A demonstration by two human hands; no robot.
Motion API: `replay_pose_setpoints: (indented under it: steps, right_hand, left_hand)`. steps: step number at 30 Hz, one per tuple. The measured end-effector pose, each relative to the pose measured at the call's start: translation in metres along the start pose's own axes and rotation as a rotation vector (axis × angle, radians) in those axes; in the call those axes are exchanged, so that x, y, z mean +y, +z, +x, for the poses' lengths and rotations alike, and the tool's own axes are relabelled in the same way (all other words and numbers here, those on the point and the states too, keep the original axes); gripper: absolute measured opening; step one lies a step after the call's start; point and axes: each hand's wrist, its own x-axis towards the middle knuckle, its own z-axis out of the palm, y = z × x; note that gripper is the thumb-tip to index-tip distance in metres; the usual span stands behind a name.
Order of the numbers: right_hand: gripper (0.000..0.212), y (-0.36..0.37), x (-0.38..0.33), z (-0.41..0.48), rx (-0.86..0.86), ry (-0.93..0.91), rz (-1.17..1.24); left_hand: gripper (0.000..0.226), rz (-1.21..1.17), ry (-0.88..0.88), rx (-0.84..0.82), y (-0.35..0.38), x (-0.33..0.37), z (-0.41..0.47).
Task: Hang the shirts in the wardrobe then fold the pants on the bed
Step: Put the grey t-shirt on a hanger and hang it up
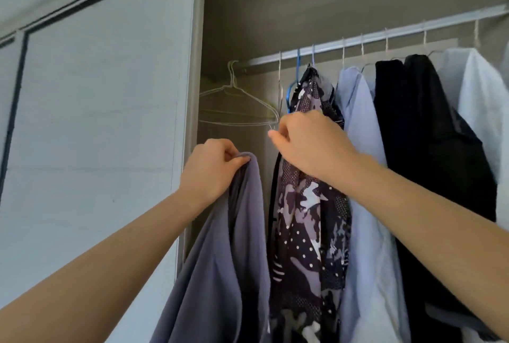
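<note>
Forearms, two, bare: left forearm (96, 260) rising from the lower left corner, right forearm (427, 218) from the lower right edge.

Left grip (212, 169): a bare hand, fingers curled tight round the bunched top edge of a grey-purple shirt (220, 273). Shirt hangs from that hold in long folds, off any hanger, just inside the wardrobe's left side.

Right grip (305, 144): a bare hand, fingers curled, fingertips at the right-hand tip of an empty wire hanger (237, 100). Whether it pinches the wire cannot be told. Hand lies in front of a patterned shirt (308, 232).

Wire hanger: thin, pale, hooked at the left end of the rail (358, 42), tilted.

Rail, left to right:
- blue hanger (292, 86), mostly hidden
- patterned shirt, dark, camouflage shapes with white dots
- pale blue shirt (363, 205), touching the patterned one
- black garment (413, 136)
- white shirt (479, 100), at the right edge

Wardrobe door (96, 122): pale grey, panelled, dark edging, filling the left half of the view.

Print on the clothing is pattern only, as far as the blur allows.
</note>
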Motion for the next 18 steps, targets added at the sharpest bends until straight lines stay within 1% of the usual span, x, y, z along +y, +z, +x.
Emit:
replay_pose_setpoints:
  steps: [2,4,6,8,10,13,16,18]
  right_hand:
    - [0.030,0.005,0.000,0.031,0.087,-0.023,-0.003]
    - [0.030,0.009,0.002,0.061,0.151,-0.052,-0.012]
    - [0.032,0.013,0.004,0.091,0.180,-0.055,-0.062]
    - [0.035,0.017,0.006,0.115,0.186,-0.019,-0.114]
    - [0.039,0.025,0.013,0.134,0.154,0.036,-0.166]
    - [0.043,0.037,0.031,0.155,0.048,0.163,-0.239]
    - [0.044,0.041,0.045,0.161,-0.007,0.289,-0.266]
    - [0.039,0.043,0.054,0.162,-0.032,0.330,-0.319]
  left_hand:
    - [0.018,0.057,0.083,0.031,0.005,-0.002,0.009]
    - [0.018,0.052,0.130,0.047,0.010,-0.004,0.017]
    - [0.018,-0.039,0.132,0.043,0.017,-0.006,0.026]
    - [0.017,-0.203,0.082,0.018,0.025,-0.005,0.030]
    - [0.017,-0.316,0.028,-0.025,0.035,-0.003,0.033]
    - [0.020,-0.375,-0.010,-0.065,0.048,-0.003,0.042]
    - [0.023,-0.388,-0.028,-0.038,0.058,-0.008,0.055]
    - [0.023,-0.387,-0.047,-0.011,0.065,-0.013,0.062]
